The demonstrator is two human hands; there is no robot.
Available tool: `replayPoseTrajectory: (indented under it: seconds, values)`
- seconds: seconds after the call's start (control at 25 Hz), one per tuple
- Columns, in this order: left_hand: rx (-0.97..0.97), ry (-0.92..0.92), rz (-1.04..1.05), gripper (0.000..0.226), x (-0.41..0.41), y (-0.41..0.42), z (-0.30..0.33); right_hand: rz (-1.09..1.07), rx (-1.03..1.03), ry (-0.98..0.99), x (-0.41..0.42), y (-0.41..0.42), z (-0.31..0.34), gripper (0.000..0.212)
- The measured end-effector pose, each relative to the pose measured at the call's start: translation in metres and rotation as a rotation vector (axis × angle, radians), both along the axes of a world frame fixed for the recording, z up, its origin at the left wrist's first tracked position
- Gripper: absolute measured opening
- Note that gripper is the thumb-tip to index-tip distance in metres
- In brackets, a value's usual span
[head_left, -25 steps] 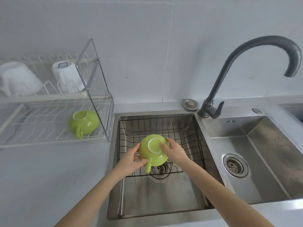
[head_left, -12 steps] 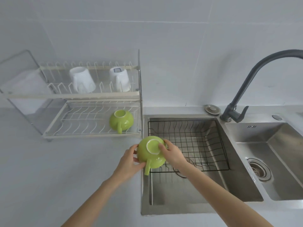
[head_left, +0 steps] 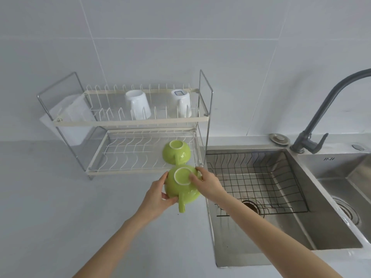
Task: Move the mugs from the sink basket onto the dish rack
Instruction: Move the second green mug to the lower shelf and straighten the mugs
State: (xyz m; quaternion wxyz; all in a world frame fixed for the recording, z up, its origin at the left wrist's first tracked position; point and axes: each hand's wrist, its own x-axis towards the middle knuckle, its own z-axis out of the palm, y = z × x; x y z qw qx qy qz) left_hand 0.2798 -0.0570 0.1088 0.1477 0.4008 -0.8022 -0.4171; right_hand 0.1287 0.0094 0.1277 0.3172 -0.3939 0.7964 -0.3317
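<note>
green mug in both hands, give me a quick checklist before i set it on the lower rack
1. Grip: left hand and right hand both clasp the held green mug - ok.
2. Orientation: upside down, base up, handle toward the person - ok.
3. Free space on the lower tier left of the racked green mug - ok.
4. Clearance from that racked mug: they overlap in view, gap cannot tell.
5. Sink basket holds no more mugs - ok.

Faucet [head_left: 329, 109] spout cut off at right edge.
</note>
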Motion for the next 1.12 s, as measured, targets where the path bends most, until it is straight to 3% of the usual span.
replayPoseTrajectory:
  seconds: [0.56,1.12]
  values:
    - [-0.077,-0.013,0.059,0.085,0.034,-0.112,0.024,0.165,0.031,0.123,0.034,-0.113,0.05,0.051]
    - [-0.007,-0.117,0.114,0.082,0.04,-0.199,-0.013,0.261,0.218,0.162,0.038,-0.224,0.01,0.044]
